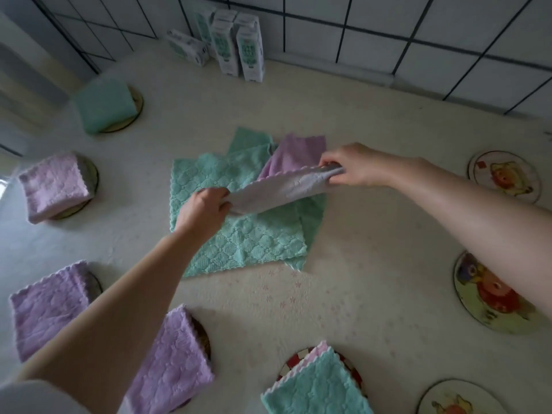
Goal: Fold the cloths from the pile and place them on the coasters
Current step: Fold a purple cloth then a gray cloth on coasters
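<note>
A pale lilac cloth (280, 189) is stretched in the air above the pile. My left hand (203, 210) grips its near-left end and my right hand (352, 168) pinches its far-right end. Under it lies the pile: a flat teal cloth (239, 237) and a purple cloth (295, 153) behind. Folded cloths sit on coasters to the left and front: a teal one (104, 106), purple ones (53, 186), (50, 306), (173, 363), and a teal one (316, 386) on a red-checked coaster (294, 358). Bare picture coasters (504, 177), (490, 297), (460, 398) lie on the right.
Several white and green cartons (233, 43) stand at the back against a tiled wall (418, 34). The table has a cream cover (358, 264) with faint pink flowers.
</note>
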`<action>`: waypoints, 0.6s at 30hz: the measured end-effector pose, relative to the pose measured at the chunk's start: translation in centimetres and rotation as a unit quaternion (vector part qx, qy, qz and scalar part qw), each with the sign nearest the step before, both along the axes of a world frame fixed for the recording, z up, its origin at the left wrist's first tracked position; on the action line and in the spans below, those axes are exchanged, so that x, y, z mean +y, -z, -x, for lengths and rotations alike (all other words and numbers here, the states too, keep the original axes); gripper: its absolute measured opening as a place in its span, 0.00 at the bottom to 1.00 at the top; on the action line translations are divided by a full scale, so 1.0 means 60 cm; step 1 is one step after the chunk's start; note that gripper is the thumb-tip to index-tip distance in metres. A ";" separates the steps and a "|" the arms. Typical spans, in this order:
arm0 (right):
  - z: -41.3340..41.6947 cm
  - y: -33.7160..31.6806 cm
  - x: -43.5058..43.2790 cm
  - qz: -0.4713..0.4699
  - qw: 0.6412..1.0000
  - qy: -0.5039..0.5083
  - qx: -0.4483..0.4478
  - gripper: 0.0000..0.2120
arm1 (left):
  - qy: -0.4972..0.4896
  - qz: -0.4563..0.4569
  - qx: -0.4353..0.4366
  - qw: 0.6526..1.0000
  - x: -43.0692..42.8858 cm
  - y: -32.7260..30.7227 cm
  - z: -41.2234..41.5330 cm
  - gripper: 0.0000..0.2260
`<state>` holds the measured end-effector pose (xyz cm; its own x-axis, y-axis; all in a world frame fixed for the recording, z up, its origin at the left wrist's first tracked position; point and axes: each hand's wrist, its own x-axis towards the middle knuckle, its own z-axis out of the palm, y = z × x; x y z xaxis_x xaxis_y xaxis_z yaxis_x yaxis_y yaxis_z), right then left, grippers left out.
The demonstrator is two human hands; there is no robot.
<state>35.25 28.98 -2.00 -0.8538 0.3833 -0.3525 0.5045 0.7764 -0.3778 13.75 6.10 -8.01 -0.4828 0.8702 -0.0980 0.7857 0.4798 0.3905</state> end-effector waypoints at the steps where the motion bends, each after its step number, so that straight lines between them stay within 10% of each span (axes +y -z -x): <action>1: 0.000 -0.015 0.013 -0.023 0.999 0.017 0.017 0.11 | -0.021 -0.009 -0.012 1.000 0.014 -0.020 0.007 0.04; 7: -0.047 -0.108 0.057 -0.163 0.943 0.205 0.204 0.12 | -0.100 -0.171 -0.163 0.967 0.131 -0.167 -0.022 0.10; 18: -0.336 -0.156 -0.006 -0.277 0.877 0.250 0.302 0.06 | 0.011 -0.323 -0.062 0.944 0.123 -0.221 -0.251 0.12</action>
